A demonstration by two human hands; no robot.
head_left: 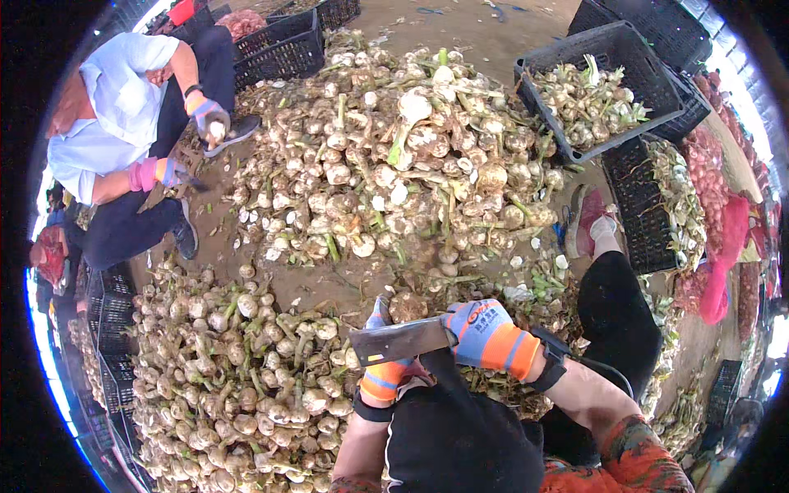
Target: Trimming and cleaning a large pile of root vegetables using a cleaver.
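Note:
My right hand (484,330), in an orange and blue work glove, is closed on the handle of a broad cleaver-like knife (404,341). The blade points left and lies across my left hand (381,370), gloved the same way. A garlic bulb (407,307) shows just beyond the blade, at my left fingers, which seem to hold it; the blade hides much of that grip. Ahead lies a large heap of garlic bulbs with stems (370,166). Another heap of garlic bulbs (240,382) lies to my left, close to my left forearm.
A co-worker (123,98) in similar gloves sits at the upper left. A black plastic crate (653,92) with garlic trimmings stands at the upper right, beside another crate (638,212). Red mesh sacks (703,166) lie at the far right. Garlic scraps cover the ground near my knee.

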